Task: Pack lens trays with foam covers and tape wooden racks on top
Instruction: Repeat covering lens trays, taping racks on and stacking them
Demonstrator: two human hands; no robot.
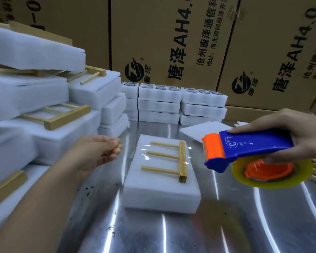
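— White foam pack (161, 192) sits on the metal table (153, 232), a wooden rack (182, 161) with 3 pegs lying on top.
— And the hands?
— Left hand (98, 152) pinches clear tape (124, 142), just left of it. Right hand (303, 132) grips the blue tape holder (254, 145), on the right.

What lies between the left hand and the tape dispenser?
In the head view, a foam pack with a wooden rack on top lies between the left hand and the tape dispenser.

Illumination is bright, even and overhead. White glare streaks run along the metal surface (144, 234). Wide-angle distortion bends the cartons (171, 42) beyond its far edge. Foam stacks (16, 99) at its left edge are blurred.
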